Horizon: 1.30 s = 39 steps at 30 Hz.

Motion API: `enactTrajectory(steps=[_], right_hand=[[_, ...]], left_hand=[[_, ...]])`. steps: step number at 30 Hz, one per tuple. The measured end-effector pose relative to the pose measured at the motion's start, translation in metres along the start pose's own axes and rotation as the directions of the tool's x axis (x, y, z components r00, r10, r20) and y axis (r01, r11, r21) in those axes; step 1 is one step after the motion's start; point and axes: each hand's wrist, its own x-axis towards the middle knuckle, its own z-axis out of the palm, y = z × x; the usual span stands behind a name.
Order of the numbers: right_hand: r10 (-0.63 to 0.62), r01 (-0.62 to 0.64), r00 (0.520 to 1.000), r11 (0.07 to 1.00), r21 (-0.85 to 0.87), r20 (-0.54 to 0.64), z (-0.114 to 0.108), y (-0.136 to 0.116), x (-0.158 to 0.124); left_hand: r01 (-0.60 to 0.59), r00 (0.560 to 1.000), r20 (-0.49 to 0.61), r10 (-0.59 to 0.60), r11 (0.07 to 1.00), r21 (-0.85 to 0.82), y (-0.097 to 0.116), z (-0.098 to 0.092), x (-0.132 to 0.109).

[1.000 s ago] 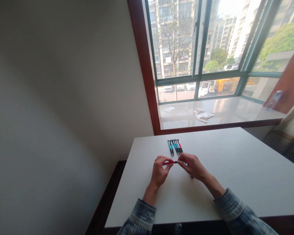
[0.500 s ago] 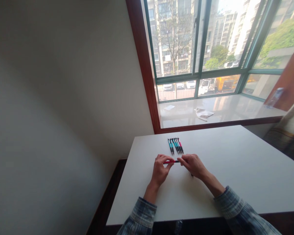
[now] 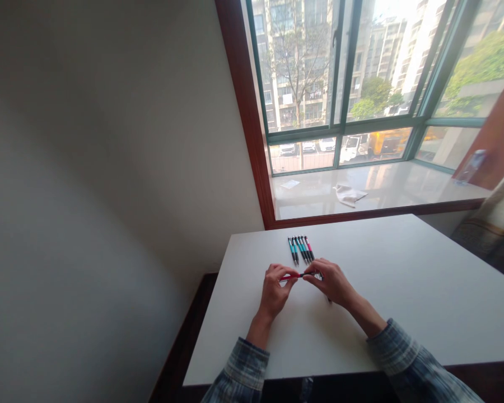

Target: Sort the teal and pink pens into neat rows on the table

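Note:
A slim pink and black pen (image 3: 289, 277) is held level between my two hands above the table. My left hand (image 3: 274, 288) pinches its pink part between thumb and fingertips. On its black end, my right hand (image 3: 328, 280) closes thumb and fingers, which hide part of it. Just beyond the hands lies a row of several pens (image 3: 301, 249), mostly teal and black, with a pink one at the right end. Under my right hand the dark tip of another thin object (image 3: 329, 300) shows; the hand covers the rest.
The white table (image 3: 403, 302) stands against a grey wall (image 3: 130, 196) on the left. Behind it, a window sill (image 3: 386, 187) carries a crumpled white cloth (image 3: 349, 195) and a clear bottle (image 3: 471, 168). A curtain (image 3: 487, 224) hangs at the right.
My right hand has shifted its fingers on the pen, from a curled hold to a pinch with thumb and fingertips. The left hand keeps nearly the same place.

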Motion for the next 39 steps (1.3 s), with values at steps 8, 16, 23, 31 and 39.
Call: enactTrajectory(steps=[8,16,23,31,39], right_hand=[[0.071,-0.112,0.988,0.941,0.320,0.136,-0.019,-0.007,-0.003],[0.306,-0.279,0.952,0.829,0.484,0.024,-0.040,0.021,0.002],[0.325,-0.315,0.871,0.945,0.088,-0.369,-0.054,0.059,0.031],[0.267,-0.299,0.953,0.907,-0.297,-0.145,-0.027,0.064,0.032],[0.302,-0.295,0.953,0.898,-0.327,-0.028,-0.017,0.051,0.031]], left_hand=[[0.045,0.999,0.010,-0.044,0.985,-0.164,-0.003,0.002,-0.001],[0.020,0.987,-0.159,-0.037,0.994,-0.110,-0.007,-0.002,0.000],[0.009,0.987,-0.158,-0.018,0.998,-0.061,-0.007,0.001,-0.002],[0.026,0.990,-0.140,-0.033,0.998,-0.051,-0.002,0.000,-0.002],[0.033,0.989,-0.146,-0.037,0.999,-0.029,-0.005,0.001,-0.002]])
